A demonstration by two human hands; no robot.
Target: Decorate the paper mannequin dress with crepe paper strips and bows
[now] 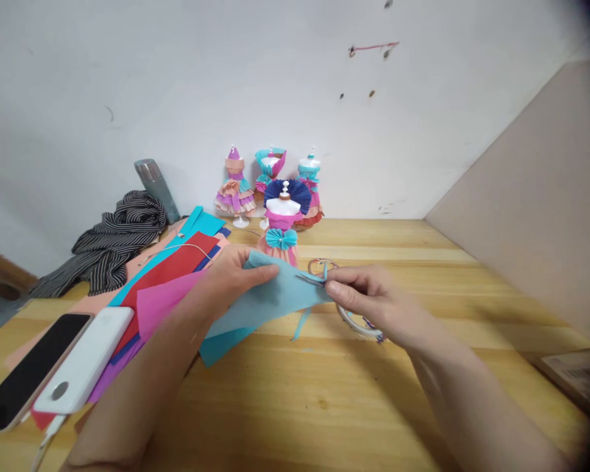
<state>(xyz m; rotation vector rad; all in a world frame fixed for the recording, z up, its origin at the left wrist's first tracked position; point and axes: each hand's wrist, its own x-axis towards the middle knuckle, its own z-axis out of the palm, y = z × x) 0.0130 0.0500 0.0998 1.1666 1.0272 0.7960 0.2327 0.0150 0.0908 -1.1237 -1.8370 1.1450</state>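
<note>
My left hand (pixel 231 275) pinches the upper edge of a light blue paper sheet (pixel 270 305) and holds it up over the wooden table (pixel 324 400). My right hand (pixel 368 298) grips a pair of small scissors (pixel 319 275) whose blades meet the right edge of the sheet. A thin cut strip (pixel 301 324) of blue paper hangs below the sheet. Just behind my hands stands a small mannequin (pixel 281 226) in a pink and blue paper dress.
Three more dressed mannequins (pixel 268 183) stand by the wall. Red, pink, purple and teal paper sheets (pixel 172 275) lie at left, with a phone (pixel 29 370) and a white power bank (pixel 86 367). A striped cloth (pixel 118 239) and a grey bottle (pixel 157 190) sit behind. A board (pixel 531 203) leans at right.
</note>
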